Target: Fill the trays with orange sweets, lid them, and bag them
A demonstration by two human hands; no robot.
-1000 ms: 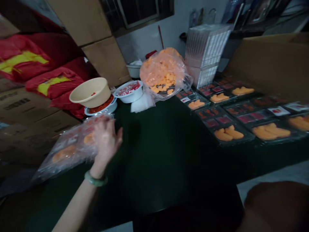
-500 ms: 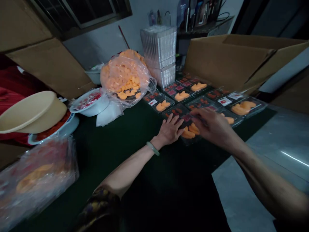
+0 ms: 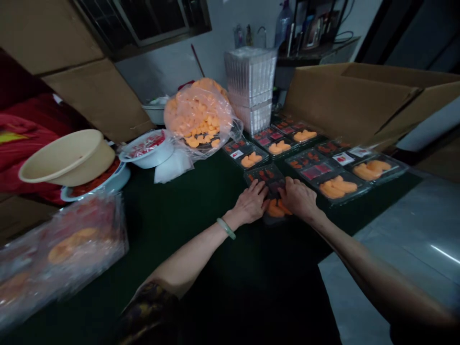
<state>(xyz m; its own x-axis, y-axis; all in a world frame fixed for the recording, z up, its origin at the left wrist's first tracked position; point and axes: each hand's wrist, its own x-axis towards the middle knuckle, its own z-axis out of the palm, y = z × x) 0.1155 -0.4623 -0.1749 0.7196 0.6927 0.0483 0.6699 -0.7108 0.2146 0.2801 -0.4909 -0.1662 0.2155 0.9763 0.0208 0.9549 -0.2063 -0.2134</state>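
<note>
A clear compartment tray (image 3: 261, 175) lies on the dark green table, with small red pieces in its far part and orange pieces (image 3: 276, 209) in its near part. My left hand (image 3: 249, 203), with a green bangle at the wrist, rests on the tray's left side, fingers apart. On the right side of the same tray is my right hand (image 3: 297, 197), its fingers bent down over the middle compartment; their tips are partly hidden. Several filled trays stand behind and to the right, among them one (image 3: 338, 187) with orange pieces and red packets.
A plastic bag of orange pieces (image 3: 201, 112) sits beside stacked clear trays (image 3: 251, 86). Bowls (image 3: 64, 155) and wrapped packs (image 3: 86, 244) are on the left. An open cardboard box (image 3: 352, 96) stands at the back right.
My right hand has moved left and down onto the tray, uncovering the filled tray to its right. My left hand stays on the tray. The view has shifted slightly.
</note>
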